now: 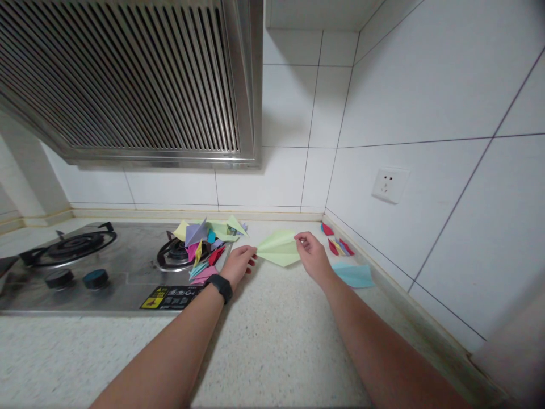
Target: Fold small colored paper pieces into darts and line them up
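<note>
Between my hands a light green sheet of paper [279, 248] is stretched just over the countertop, with crease lines running across it and a pointed left end. My left hand [239, 264], with a black watch on the wrist, pinches that pointed end. At the paper's right edge, my right hand [313, 255] grips it between thumb and fingers. A light blue sheet of paper [354, 275] lies flat beside my right wrist. To the left of my left hand is a heap of folded papers [198, 236] in purple, yellow, pink, red and green.
The folded heap covers part of the right burner on the gas stove [128, 272]. Small red and yellow folded papers [340, 246] lie along the right wall. A range hood [247, 153] hangs above the stove. A socket [390, 184] is on the tiled wall.
</note>
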`<state>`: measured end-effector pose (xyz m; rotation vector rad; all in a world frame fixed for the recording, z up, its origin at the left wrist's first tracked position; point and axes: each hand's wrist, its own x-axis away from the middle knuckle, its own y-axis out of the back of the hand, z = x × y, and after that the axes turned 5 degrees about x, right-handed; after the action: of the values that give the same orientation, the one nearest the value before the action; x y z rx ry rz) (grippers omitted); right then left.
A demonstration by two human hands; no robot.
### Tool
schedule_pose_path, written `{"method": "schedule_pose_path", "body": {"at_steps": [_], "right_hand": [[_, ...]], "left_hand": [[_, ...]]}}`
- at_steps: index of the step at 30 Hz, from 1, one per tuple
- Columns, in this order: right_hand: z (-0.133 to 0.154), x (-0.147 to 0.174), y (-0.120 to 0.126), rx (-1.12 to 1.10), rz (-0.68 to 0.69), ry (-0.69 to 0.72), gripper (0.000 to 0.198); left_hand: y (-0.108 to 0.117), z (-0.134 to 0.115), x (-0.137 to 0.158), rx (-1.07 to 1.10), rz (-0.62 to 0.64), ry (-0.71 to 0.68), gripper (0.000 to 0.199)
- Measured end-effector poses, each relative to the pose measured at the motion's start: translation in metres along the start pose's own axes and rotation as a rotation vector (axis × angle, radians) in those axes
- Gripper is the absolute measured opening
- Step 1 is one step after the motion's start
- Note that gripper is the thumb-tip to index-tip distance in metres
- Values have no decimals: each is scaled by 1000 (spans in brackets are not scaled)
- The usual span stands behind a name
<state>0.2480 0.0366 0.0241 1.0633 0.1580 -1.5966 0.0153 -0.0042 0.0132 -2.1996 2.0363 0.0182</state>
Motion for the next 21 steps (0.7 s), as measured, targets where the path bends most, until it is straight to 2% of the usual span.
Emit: {"method": "schedule_pose_path", "body": {"at_steps": [4, 8, 21], "right_hand": [[1, -2, 4, -78, 59, 61, 32], [6, -5, 11, -17, 58, 185, 34], [27, -1, 16, 51, 211, 340, 49]], "left_hand": [[4, -1, -3, 26, -65, 15, 32], [6, -2, -4, 57, -107, 57, 29], [9, 2, -7, 110, -141, 153, 25]]}}
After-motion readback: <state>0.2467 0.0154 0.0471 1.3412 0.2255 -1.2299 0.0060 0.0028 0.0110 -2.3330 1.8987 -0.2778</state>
